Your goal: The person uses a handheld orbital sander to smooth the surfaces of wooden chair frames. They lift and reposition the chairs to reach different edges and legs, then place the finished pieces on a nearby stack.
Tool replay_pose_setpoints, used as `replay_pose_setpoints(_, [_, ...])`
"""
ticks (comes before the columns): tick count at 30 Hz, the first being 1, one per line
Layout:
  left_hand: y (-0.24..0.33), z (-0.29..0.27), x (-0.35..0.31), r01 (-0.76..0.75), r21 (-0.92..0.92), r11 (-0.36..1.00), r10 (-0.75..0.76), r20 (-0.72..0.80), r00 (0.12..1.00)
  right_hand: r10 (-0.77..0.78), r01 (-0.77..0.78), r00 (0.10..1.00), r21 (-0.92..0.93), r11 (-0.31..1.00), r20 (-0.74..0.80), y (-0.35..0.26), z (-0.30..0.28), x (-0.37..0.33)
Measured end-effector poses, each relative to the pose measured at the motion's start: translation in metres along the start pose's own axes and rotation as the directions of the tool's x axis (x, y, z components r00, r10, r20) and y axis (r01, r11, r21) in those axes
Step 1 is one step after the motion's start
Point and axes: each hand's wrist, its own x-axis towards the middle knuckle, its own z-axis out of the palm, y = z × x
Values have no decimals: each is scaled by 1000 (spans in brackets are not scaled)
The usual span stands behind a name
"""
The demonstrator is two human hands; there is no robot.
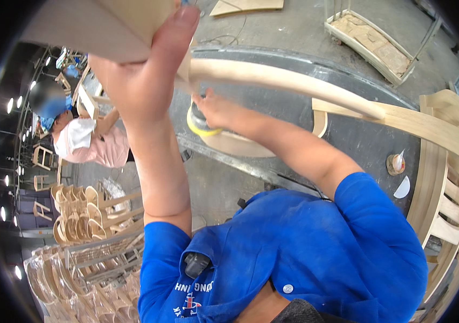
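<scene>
Close in front of me, my left hand (pixel 140 89) is closed around a pale wooden chair frame (pixel 95 29), thumb up along its edge. From there a rounded wooden rail (pixel 278 79) runs right to a curved wooden piece (pixel 428 125) over the bench. My right hand (pixel 219 111) is on a round sander with a yellow rim (pixel 203 129), its fingers curled over the top. The sander is against a wide wooden part (pixel 240 146) below it. The frame hides part of the sander and of the right fingers.
Beneath is a dark workbench (pixel 366 148), with a small pot holding a white-tipped bottle (pixel 396 164) and a white half-disc (pixel 402 187). Wooden parts (pixel 447 215) stand at right. A trolley (pixel 372 46) is beyond. At left are a person (pixel 92 140) and stacked chair parts (pixel 78 212).
</scene>
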Motion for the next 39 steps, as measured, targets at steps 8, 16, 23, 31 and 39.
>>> replay_pose_setpoints(8, [-24,-10,10,2,14,1000,-3,78,997,-2,-5,999,190,982,41,22,17,-67])
replay_pose_setpoints(16, [-37,-20,13,-7,218,976,-31,170,985,57,-58,998,80,995,16,69,35,-132])
replay_pose_setpoints(23, [-59,-22,15,100,-58,993,-96,70,993,265,-261,964,134,956,-15,122,32,-200])
replay_pose_setpoints(31, [-81,-33,22,66,48,997,-71,106,992,514,-483,848,212,850,-130,188,31,-258])
replay_pose_setpoints(39, [-90,-18,33,111,-117,987,-92,154,984,853,-838,449,207,505,-267,227,35,-361])
